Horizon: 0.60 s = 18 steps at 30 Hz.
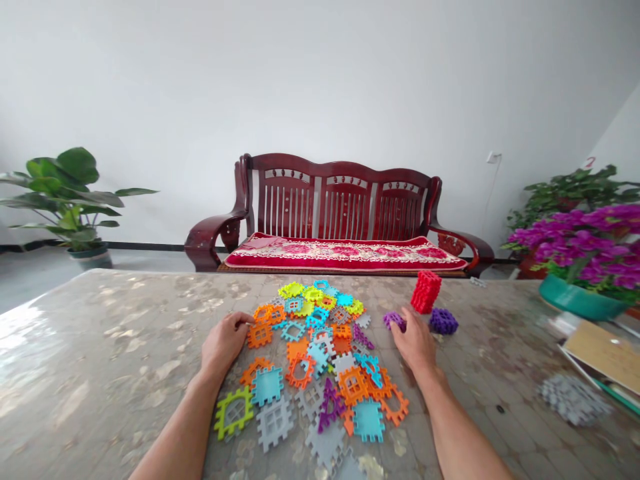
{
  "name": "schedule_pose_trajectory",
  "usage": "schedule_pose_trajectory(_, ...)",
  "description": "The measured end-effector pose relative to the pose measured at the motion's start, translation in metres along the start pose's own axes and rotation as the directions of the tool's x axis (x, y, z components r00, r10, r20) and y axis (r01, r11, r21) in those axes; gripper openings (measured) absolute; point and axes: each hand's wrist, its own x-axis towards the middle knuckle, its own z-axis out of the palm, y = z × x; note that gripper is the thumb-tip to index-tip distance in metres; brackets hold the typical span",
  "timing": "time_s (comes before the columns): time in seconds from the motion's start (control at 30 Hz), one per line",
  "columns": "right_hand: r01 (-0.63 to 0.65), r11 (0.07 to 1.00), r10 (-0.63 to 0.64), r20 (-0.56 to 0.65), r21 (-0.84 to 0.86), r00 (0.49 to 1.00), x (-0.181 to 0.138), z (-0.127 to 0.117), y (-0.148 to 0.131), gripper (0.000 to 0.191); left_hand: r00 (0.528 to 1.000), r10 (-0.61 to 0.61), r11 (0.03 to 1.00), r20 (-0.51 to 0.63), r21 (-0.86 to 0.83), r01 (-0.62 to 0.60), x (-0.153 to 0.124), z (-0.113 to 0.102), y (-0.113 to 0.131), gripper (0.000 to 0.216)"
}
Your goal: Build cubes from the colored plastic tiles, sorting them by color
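A loose pile of plastic interlocking tiles with notched edges lies between my hands, in orange, blue, lime, grey and purple. My left hand [226, 341] rests at the pile's left edge, its fingers bent together beside an orange window tile [260, 335]; what its fingertips hold, if anything, is hidden. On the right, my right hand [416, 339] has its thumb and fingers around a small group of purple tiles [393, 321] on the table. Just beyond it stands an upright stack of red tiles [426, 292]. A purple tile stack [444, 321] sits right of that hand.
Grey tiles [574, 399] lie grouped at the right of the patterned table [125, 373]. Behind them are a box [603, 353] and a teal planter [580, 299] with magenta flowers. A wooden bench [345, 193] stands past the far edge; a potted plant [75, 200] is left.
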Motion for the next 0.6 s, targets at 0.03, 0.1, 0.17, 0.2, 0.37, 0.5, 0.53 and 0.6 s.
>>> schedule_pose_trajectory(0.03,0.011,1.0,-0.011,-0.028,0.003,1.0,0.0,0.0,0.0,0.047,1.0,-0.001,1.0,0.004,0.001,0.001,0.0,0.0,0.0,0.029)
schedule_pose_trajectory(0.1,0.061,0.998,-0.058,-0.095,0.034,0.994,-0.001,-0.002,-0.001,0.046,1.0,-0.003,1.0,0.007,0.004,0.003,0.0,0.0,0.0,0.03)
schedule_pose_trajectory(0.17,0.158,0.979,-0.144,-0.115,0.13,0.983,-0.004,-0.004,-0.005,0.039,1.0,-0.003,1.0,0.006,0.004,0.003,0.0,0.0,0.0,0.029)
schedule_pose_trajectory(0.2,0.213,0.956,-0.198,-0.091,0.2,0.976,-0.007,-0.005,-0.009,0.034,1.0,-0.003,1.0,0.005,0.003,0.003,0.0,0.0,0.0,0.029)
schedule_pose_trajectory(0.37,0.366,0.8,-0.484,0.15,0.475,0.862,-0.022,-0.009,-0.027,0.03,1.0,-0.001,1.0,0.003,0.0,0.001,0.0,-0.001,0.001,0.029)
schedule_pose_trajectory(0.5,0.41,0.77,-0.543,0.165,0.489,0.824,-0.024,-0.01,-0.032,0.038,1.0,-0.005,1.0,0.001,-0.001,0.005,-0.001,-0.003,0.003,0.029)
schedule_pose_trajectory(0.53,0.411,0.771,-0.543,0.165,0.486,0.823,-0.023,-0.01,-0.032,0.038,1.0,-0.005,1.0,0.0,0.0,0.005,-0.002,-0.003,0.003,0.029)
schedule_pose_trajectory(0.6,0.417,0.775,-0.544,0.165,0.476,0.823,-0.022,-0.009,-0.031,0.035,1.0,-0.003,1.0,-0.004,0.003,0.003,-0.003,-0.004,0.004,0.03)
